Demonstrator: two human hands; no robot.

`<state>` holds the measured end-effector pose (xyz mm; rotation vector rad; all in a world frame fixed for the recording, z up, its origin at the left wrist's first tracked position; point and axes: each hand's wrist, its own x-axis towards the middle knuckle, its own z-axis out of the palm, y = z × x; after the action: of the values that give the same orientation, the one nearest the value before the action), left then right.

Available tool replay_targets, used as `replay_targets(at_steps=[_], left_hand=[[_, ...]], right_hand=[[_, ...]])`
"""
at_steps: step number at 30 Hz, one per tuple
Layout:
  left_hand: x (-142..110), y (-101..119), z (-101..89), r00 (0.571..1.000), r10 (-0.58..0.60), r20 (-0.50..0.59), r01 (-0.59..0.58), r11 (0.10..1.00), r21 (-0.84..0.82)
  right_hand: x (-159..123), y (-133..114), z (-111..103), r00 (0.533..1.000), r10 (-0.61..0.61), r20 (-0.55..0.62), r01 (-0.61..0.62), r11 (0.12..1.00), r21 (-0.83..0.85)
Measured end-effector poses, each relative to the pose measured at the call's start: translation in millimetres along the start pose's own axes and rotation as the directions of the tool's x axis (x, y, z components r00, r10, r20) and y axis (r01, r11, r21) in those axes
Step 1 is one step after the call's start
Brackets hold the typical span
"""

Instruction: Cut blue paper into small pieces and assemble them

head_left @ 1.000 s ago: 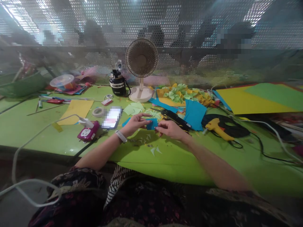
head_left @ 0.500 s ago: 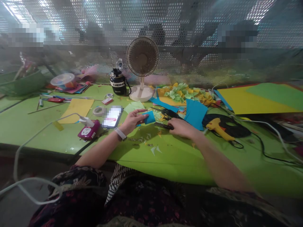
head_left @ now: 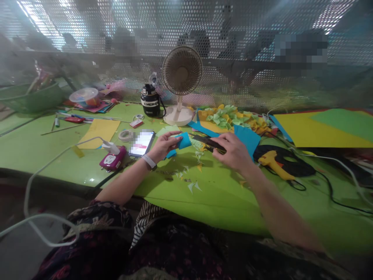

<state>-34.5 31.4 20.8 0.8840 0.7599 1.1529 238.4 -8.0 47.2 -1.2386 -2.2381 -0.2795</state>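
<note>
Between the thumb and fingers of my left hand (head_left: 164,147) is a small piece of blue paper (head_left: 184,140). My right hand (head_left: 233,152) is closed around dark scissors (head_left: 208,142), whose blades point left toward the blue paper's right edge; whether they touch it I cannot tell. Under the hands, paper scraps (head_left: 199,155) in pale green, white and orange lie on the green tabletop (head_left: 175,196). Another bit of blue paper (head_left: 171,154) sits below my left fingers. A larger blue sheet (head_left: 247,140) lies just beyond my right hand.
A fan (head_left: 182,72) and a black bottle (head_left: 150,102) stand at the back, beside a heap of green and yellow paper pieces (head_left: 230,118). A yellow glue gun (head_left: 275,165) lies right. Left are a phone (head_left: 142,143), a tape roll (head_left: 126,135) and a purple power adapter (head_left: 113,158).
The scissors' blades, spread apart before, now look closer together, and my right hand has turned and lifted slightly. My left hand still holds the blue paper. The camera view has shifted a little.
</note>
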Motion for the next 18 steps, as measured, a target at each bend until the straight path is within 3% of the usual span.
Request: replay_targets(at_steps=[12,18], left_hand=[[0.1,-1.2,-1.2,1.0,-0.004,0.003,0.004,1.0,0.023],[2.3,-3.8,-2.2,1.0,-0.008,0.01,0.007,0.999,0.044]], right_hand=[[0.7,-4.9,-2.4,0.999,-0.041,0.027,0.042,0.998,-0.051],[-0.2,-2.7,1.4,0.995,-0.099,-0.03,0.097,0.993,-0.064]])
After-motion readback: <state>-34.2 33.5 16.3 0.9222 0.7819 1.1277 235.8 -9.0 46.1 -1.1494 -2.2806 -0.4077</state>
